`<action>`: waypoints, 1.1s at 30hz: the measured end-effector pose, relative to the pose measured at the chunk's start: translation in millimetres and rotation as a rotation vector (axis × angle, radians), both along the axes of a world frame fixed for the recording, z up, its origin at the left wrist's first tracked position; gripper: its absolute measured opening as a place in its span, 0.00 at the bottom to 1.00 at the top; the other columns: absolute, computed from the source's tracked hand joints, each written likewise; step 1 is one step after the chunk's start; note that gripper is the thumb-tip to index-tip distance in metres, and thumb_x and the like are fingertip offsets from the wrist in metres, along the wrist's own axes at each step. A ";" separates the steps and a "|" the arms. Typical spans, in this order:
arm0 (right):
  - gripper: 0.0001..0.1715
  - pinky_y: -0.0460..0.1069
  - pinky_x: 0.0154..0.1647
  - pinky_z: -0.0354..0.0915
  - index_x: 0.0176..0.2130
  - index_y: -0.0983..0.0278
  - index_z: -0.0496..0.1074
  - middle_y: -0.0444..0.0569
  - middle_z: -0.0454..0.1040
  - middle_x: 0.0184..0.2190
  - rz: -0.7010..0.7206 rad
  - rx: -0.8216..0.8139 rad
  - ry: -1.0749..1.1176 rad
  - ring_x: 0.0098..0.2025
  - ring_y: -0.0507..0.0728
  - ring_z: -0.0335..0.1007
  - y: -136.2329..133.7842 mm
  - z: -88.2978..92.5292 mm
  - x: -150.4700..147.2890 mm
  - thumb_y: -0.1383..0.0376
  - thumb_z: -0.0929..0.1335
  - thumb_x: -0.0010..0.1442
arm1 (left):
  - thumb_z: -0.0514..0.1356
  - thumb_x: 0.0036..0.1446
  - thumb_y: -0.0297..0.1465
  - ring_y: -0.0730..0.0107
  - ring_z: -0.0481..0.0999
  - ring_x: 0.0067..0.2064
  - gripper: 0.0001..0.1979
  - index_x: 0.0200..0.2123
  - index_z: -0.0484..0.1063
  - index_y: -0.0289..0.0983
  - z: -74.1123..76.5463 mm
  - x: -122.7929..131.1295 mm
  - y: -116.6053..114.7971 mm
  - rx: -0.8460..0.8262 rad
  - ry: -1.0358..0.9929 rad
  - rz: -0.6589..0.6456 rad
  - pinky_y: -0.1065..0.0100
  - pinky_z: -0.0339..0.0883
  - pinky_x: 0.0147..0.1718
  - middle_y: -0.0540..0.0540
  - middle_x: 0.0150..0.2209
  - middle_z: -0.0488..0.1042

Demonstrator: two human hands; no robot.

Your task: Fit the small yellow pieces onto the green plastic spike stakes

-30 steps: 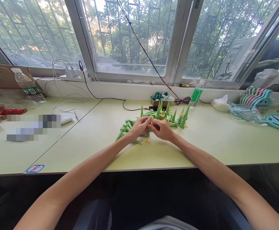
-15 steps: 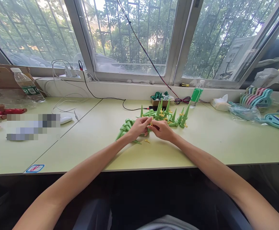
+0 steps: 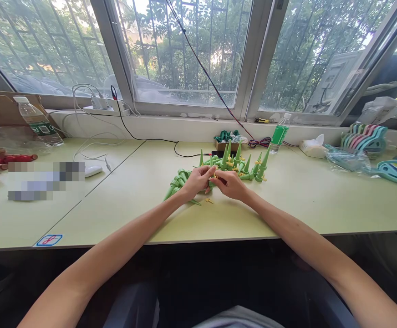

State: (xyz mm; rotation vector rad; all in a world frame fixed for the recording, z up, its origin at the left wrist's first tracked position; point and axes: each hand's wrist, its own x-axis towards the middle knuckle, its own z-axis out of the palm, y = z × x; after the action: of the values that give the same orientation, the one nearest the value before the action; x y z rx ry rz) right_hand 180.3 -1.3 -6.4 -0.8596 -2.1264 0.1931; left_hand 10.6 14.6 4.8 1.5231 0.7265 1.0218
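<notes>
Both hands meet over the pale green table [image 3: 287, 205], in front of a cluster of green plastic cone spikes [image 3: 239, 166] with small yellow fittings. My left hand [image 3: 195, 181] and my right hand [image 3: 230, 184] have their fingers closed together on one green spike with a small yellow part [image 3: 215, 176] between the fingertips. A row of nested green cones [image 3: 177, 181] lies just left of my left hand. A loose yellow piece [image 3: 208, 200] lies on the table below the hands.
A green bottle [image 3: 279, 135] stands at the back, a clear water bottle [image 3: 36, 121] at far left. Black and white cables [image 3: 133, 136] run along the sill. Colourful plastic items [image 3: 365, 139] lie at the right, red wooden pieces [image 3: 3, 160] at the left edge.
The hands stay together at the same spot; only the fingers shift slightly around the small part. Nothing else has moved.
</notes>
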 end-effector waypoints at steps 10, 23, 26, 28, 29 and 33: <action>0.31 0.46 0.25 0.49 0.23 0.61 0.53 0.38 0.56 0.17 -0.033 -0.074 0.053 0.22 0.48 0.45 1.9 1.7 -0.5 0.44 0.65 0.64 | 0.64 0.54 0.54 0.81 0.59 0.14 0.26 0.26 0.61 0.37 4.1 1.7 -2.1 0.107 -0.010 0.213 0.74 0.56 0.11 0.56 0.18 0.60; 0.15 0.45 0.29 0.53 0.28 0.65 0.71 0.41 0.69 0.20 0.101 -0.225 -0.322 0.23 0.48 0.58 -16.9 9.0 -12.6 0.58 0.74 0.57 | 0.63 0.57 0.49 0.79 0.57 0.20 0.25 0.21 0.59 0.37 2.8 0.4 0.4 0.343 0.071 0.541 0.71 0.52 0.18 0.54 0.20 0.59; 0.10 0.46 0.29 0.53 0.31 0.65 0.74 0.41 0.70 0.21 0.086 -0.240 -0.384 0.23 0.48 0.59 -18.0 9.8 -13.3 0.60 0.73 0.58 | 0.62 0.58 0.49 0.78 0.59 0.22 0.25 0.21 0.59 0.37 1.9 1.1 0.3 0.362 0.090 0.534 0.71 0.53 0.20 0.53 0.21 0.60; 0.07 0.46 0.29 0.53 0.32 0.65 0.74 0.42 0.71 0.22 0.088 -0.243 -0.402 0.24 0.48 0.59 -17.2 9.4 -12.8 0.62 0.72 0.59 | 0.62 0.58 0.48 0.77 0.59 0.23 0.25 0.21 0.60 0.37 1.3 1.3 0.7 0.375 0.101 0.538 0.71 0.54 0.21 0.53 0.21 0.61; 0.06 0.46 0.29 0.53 0.33 0.65 0.74 0.42 0.72 0.23 0.088 -0.243 -0.406 0.24 0.48 0.59 -16.5 9.0 -12.4 0.63 0.71 0.59 | 0.62 0.58 0.48 0.77 0.60 0.23 0.24 0.22 0.60 0.37 1.0 1.4 1.1 0.380 0.106 0.544 0.72 0.55 0.21 0.53 0.21 0.61; 0.04 0.46 0.29 0.53 0.32 0.65 0.74 0.43 0.72 0.24 0.081 -0.252 -0.404 0.25 0.48 0.60 -13.8 6.4 -11.5 0.66 0.70 0.58 | 0.61 0.59 0.46 0.76 0.61 0.24 0.20 0.25 0.64 0.37 -0.7 1.0 3.3 0.393 0.117 0.568 0.72 0.57 0.22 0.52 0.23 0.64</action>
State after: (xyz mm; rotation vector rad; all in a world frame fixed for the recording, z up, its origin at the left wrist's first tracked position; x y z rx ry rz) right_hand 168.8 -15.1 0.0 -1.0266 -2.5541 0.3603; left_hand 11.5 17.9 4.1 1.7645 1.1292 1.5779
